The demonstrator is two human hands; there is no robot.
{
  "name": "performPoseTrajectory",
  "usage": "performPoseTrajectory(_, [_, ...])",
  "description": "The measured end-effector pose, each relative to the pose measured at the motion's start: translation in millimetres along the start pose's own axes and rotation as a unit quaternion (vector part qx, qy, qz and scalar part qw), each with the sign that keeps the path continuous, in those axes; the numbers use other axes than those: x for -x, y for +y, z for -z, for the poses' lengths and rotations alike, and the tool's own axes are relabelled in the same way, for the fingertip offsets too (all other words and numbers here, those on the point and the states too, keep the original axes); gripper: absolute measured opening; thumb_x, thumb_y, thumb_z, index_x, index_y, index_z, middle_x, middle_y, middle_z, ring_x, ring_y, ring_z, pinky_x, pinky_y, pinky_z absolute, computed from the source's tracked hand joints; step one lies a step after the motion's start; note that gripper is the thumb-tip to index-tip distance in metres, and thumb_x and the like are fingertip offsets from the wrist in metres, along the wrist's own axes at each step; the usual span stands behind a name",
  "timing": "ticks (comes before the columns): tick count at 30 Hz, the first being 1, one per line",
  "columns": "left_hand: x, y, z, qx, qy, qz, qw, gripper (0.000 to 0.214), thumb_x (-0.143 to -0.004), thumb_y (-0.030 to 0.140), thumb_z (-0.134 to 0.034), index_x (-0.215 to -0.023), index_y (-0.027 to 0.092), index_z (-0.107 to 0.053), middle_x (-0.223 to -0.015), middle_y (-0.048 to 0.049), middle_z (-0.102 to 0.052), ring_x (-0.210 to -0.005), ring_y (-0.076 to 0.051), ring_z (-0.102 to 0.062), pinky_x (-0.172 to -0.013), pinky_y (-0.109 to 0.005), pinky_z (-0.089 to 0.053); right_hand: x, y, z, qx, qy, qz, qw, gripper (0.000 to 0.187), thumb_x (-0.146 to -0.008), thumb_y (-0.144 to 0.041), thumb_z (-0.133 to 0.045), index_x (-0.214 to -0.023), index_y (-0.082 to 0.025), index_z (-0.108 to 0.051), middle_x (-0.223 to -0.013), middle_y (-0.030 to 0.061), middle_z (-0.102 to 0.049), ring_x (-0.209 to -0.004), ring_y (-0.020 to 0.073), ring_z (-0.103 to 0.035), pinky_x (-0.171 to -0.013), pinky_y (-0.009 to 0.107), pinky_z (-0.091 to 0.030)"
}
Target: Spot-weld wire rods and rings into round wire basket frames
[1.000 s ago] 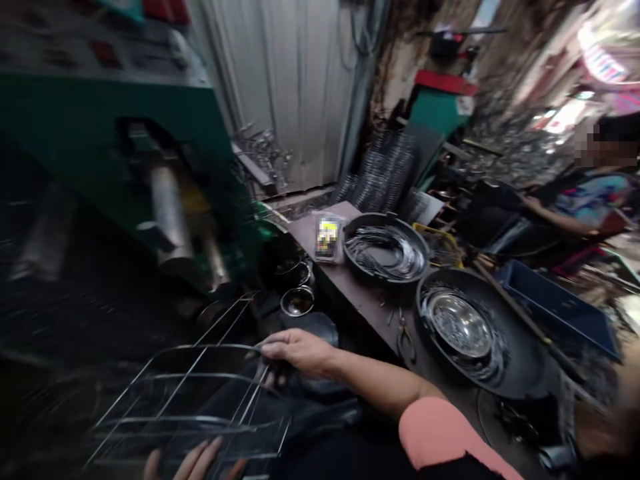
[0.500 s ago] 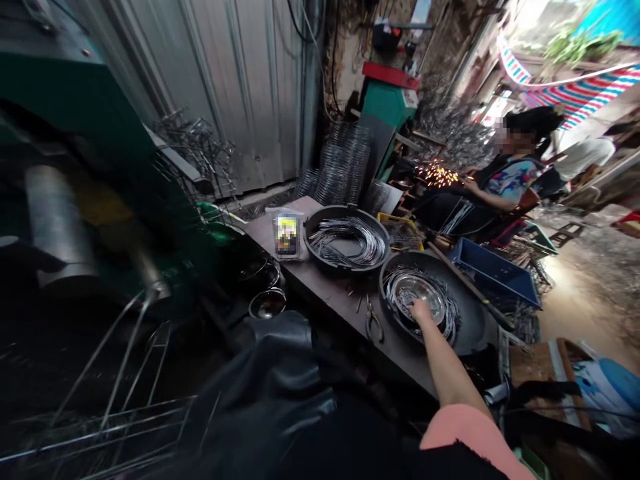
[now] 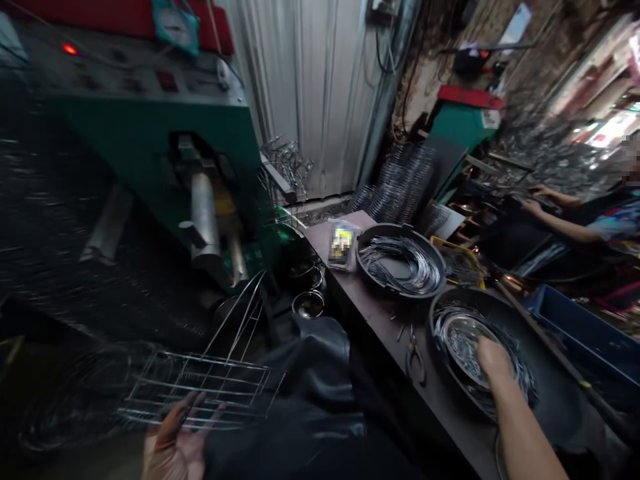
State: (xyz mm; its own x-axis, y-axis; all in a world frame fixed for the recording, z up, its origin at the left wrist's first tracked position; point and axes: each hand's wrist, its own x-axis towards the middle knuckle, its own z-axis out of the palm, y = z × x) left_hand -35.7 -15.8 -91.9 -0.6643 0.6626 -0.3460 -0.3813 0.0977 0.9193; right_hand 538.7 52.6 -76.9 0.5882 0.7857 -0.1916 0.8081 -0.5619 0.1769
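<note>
At the lower left my left hand (image 3: 183, 430) is closed on a wire rack (image 3: 215, 393), a frame of thin metal rods with two long prongs reaching up toward the machine. My right hand (image 3: 493, 360) reaches into a shiny metal bowl (image 3: 453, 327), its fingers bent down among small metal pieces; the fingertips are hidden. Under the bowl, bundled wire rings (image 3: 523, 373) lie in a large dark pan (image 3: 555, 393). A pair of pliers (image 3: 415, 360) rests on the bench beside this pan.
The green machine (image 3: 145, 133) with a metal arm (image 3: 203, 213) stands at left. Another dark pan (image 3: 367, 273) of wire rings and a clear box (image 3: 341, 245) share the bench (image 3: 370, 310). A co-worker (image 3: 585, 213) sits at right behind a blue crate (image 3: 590, 333).
The view has swung left, bringing my left hand and more of the wire rack and machine into sight. My right hand stays at the bowl. Sparks near the co-worker have gone.
</note>
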Motion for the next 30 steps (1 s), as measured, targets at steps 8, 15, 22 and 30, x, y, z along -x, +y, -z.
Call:
performPoseTrajectory(8, [17, 20, -12.5, 0.115, 0.014, 0.046, 0.992, 0.02, -0.052, 0.03, -0.075, -0.056, 0.024, -0.056, -0.077, 0.0043, -0.055, -0.093, -0.02, -0.051, -0.085, -0.048, -0.047, 85, -223, 55, -0.447, -0.001, 0.345, 0.826, 0.03, -0.08, -0.042, -0.047, -0.071, -0.017, -0.061, -0.068, 0.004, -0.063, -0.063, 0.0163, -0.056, -0.059, 0.024, -0.041])
performPoseTrajectory(15, [15, 6, -3.2, 0.176, 0.026, 0.044, 0.983, 0.022, -0.053, 0.031, -0.075, -0.062, 0.024, -0.056, -0.082, 0.0057, -0.058, -0.094, -0.02, -0.053, -0.082, -0.044, -0.047, 163, -376, 54, -0.556, -0.188, 0.471, 0.659, 0.021, -0.075, -0.034, -0.053, -0.064, -0.016, -0.055, -0.055, -0.0034, -0.052, -0.053, 0.0097, -0.046, -0.052, 0.02, -0.036])
performPoseTrajectory(22, [4, 0, -2.5, 0.188, 0.019, 0.016, 0.982, 0.028, -0.055, 0.038, -0.075, -0.071, 0.022, -0.059, -0.09, 0.0025, -0.057, -0.096, -0.018, -0.051, -0.08, -0.04, -0.047, 175, -404, 66, -0.59, -0.232, 0.461, 0.621, 0.028, -0.076, -0.041, -0.051, -0.061, -0.017, -0.052, -0.053, -0.0036, -0.05, -0.05, 0.0089, -0.044, -0.049, 0.02, -0.035])
performPoseTrajectory(30, [-9, -11, -10.7, 0.208, 0.006, 0.046, 0.977, 0.03, -0.056, 0.037, -0.075, -0.076, 0.022, -0.06, -0.093, 0.0017, -0.057, -0.094, -0.017, -0.052, -0.08, -0.039, -0.047, 172, -423, 67, -0.633, -0.293, 0.436, 0.568, 0.032, -0.075, -0.047, -0.054, -0.066, -0.016, -0.052, -0.056, -0.0032, -0.05, -0.048, 0.0078, -0.045, -0.046, 0.02, -0.036])
